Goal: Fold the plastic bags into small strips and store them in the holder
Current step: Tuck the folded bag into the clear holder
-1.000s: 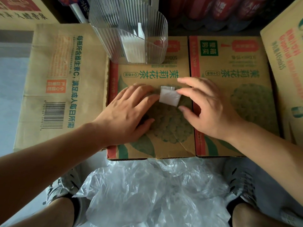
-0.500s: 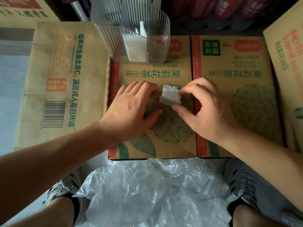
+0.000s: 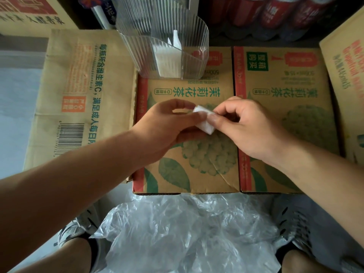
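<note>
Both hands, left hand (image 3: 167, 125) and right hand (image 3: 242, 127), pinch the folded bag (image 3: 203, 122) between curled fingertips, just above the cardboard box (image 3: 197, 170).

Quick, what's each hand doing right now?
Left hand: pinching the small folded plastic bag.
Right hand: pinching the same bag from the other side.

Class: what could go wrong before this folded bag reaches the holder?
The small white folded plastic bag is pinched between left hand and right hand; it may spring open on release.
The clear ribbed plastic holder stands at the far end of the brown cardboard box; a push might topple it.
</note>
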### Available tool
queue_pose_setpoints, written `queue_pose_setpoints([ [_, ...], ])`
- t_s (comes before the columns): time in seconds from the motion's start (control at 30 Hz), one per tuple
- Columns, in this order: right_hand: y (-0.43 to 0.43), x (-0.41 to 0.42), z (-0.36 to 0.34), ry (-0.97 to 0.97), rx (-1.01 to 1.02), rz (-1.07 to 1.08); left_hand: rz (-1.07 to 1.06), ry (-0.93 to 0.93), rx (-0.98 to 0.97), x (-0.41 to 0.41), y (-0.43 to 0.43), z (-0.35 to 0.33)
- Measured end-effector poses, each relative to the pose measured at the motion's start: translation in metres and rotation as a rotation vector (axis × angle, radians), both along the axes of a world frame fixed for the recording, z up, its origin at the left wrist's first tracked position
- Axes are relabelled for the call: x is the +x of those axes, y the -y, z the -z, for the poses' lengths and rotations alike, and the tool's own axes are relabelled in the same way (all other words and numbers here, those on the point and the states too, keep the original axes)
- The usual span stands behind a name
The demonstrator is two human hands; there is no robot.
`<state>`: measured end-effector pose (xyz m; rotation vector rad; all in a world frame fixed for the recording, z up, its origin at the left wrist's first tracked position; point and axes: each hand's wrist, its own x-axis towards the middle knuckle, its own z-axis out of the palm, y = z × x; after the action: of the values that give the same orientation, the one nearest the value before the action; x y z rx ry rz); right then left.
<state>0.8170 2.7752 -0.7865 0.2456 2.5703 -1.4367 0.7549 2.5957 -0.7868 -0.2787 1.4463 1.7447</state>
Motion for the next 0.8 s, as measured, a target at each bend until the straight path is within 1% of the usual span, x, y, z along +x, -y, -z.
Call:
queue_pose_setpoints([
  [0.07, 0.001, 0.000, -0.002, 0.009, 0.016, -0.017, -0.003, -0.039, 0.034, -0.003, 0.002, 0.000],
  [0.17, 0.001, -0.002, -0.004, -0.017, 0.046, -0.010, 0.055, -0.153, 0.007, -0.003, 0.004, 0.000],
  [0.2, 0.002, -0.003, -0.004, -0.036, 0.023, 0.007, 0.047, -0.188, -0.007, -0.004, 0.004, 0.000],
  [0.33, 0.007, -0.007, -0.002, 0.034, -0.259, 0.178, -0.045, -0.216, 0.005, -0.007, 0.002, -0.003],
  [0.43, 0.009, -0.016, -0.004, 0.086, -0.432, 0.264, -0.098, -0.244, 0.023, -0.011, 0.001, -0.004],
  [0.53, 0.013, -0.031, -0.014, 0.079, -0.515, 0.326, -0.134, -0.288, 0.039, -0.017, 0.001, -0.008],
  [0.6, 0.013, -0.048, -0.023, 0.021, -0.563, 0.348, -0.153, -0.313, -0.006, -0.023, 0.004, -0.010],
  [0.63, 0.013, -0.057, -0.029, -0.048, -0.539, 0.359, -0.167, -0.330, -0.046, -0.026, 0.007, -0.011],
  [0.67, 0.010, -0.067, -0.034, -0.157, -0.431, 0.353, -0.190, -0.358, -0.095, -0.030, 0.011, -0.010],
  [0.73, 0.002, -0.086, -0.040, -0.413, -0.055, 0.284, -0.250, -0.482, -0.237, -0.035, 0.021, -0.007],
  [0.77, -0.001, -0.093, -0.041, -0.507, 0.089, 0.244, -0.273, -0.572, -0.340, -0.037, 0.026, -0.005],
  [0.8, -0.003, -0.098, -0.041, -0.558, 0.183, 0.212, -0.289, -0.668, -0.453, -0.040, 0.031, -0.002],
])
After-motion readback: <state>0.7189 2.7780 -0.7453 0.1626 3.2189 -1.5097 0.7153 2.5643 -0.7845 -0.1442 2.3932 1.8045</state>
